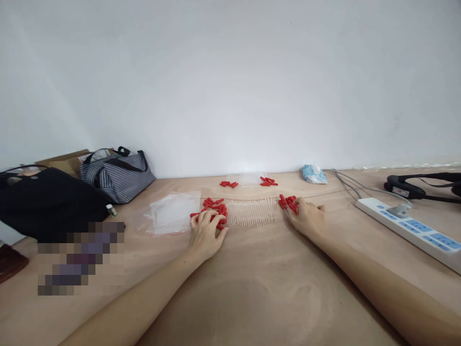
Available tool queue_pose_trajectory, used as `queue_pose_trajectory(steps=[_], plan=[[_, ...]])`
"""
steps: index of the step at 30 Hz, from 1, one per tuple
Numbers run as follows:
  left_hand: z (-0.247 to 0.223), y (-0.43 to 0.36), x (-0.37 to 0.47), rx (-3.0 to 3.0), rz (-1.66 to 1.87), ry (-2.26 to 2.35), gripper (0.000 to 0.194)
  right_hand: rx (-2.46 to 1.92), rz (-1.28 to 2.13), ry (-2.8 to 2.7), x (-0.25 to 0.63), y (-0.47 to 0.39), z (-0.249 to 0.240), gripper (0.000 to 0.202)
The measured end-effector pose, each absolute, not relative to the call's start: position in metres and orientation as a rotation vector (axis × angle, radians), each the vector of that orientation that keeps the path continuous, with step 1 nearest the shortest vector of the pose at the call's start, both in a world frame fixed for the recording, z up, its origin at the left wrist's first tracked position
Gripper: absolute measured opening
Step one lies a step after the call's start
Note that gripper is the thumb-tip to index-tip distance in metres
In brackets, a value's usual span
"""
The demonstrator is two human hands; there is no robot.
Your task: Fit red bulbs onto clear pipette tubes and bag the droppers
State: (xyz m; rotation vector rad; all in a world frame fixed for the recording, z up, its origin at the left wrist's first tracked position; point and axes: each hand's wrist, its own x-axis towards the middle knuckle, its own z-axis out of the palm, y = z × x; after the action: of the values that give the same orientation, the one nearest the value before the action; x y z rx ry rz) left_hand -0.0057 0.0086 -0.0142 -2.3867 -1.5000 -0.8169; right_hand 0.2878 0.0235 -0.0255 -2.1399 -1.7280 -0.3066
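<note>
A row of thin whitish sticks (251,213) lies side by side on the table between my hands. My left hand (207,234) rests over a pile of small red pieces (213,204) at the row's left end, its fingers bent and apart, touching some of them. At the right end, my right hand (305,217) has its fingertips on another cluster of red pieces (287,202); whether it pinches one is hidden. Clear plastic bags (173,214) are stacked left of my left hand. Farther back, a smaller group of red pieces (268,181) flanks more sticks.
To the left are a striped bag (124,178), a black bag (54,204) and a small bottle (111,210). On the right are a power strip (410,228) with a plugged cable, a black strapped device (403,187) and a blue tissue pack (314,174). A wall rises behind.
</note>
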Motion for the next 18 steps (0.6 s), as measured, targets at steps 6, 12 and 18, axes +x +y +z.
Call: queue_pose_trajectory(steps=[6, 12, 18], plan=[[-0.015, 0.009, -0.006, -2.395, -0.812, -1.488, 0.016, -2.163, -0.27, -1.769, 0.286, 0.026, -0.026, 0.027], [-0.016, 0.01, -0.006, -2.385, -0.817, -1.482, 0.015, -2.275, -0.23, -1.782, 0.284, 0.033, -0.021, 0.03], [-0.016, 0.01, -0.006, -2.374, -0.807, -1.482, 0.015, -2.316, -0.195, -1.774, 0.28, 0.04, -0.012, 0.032]])
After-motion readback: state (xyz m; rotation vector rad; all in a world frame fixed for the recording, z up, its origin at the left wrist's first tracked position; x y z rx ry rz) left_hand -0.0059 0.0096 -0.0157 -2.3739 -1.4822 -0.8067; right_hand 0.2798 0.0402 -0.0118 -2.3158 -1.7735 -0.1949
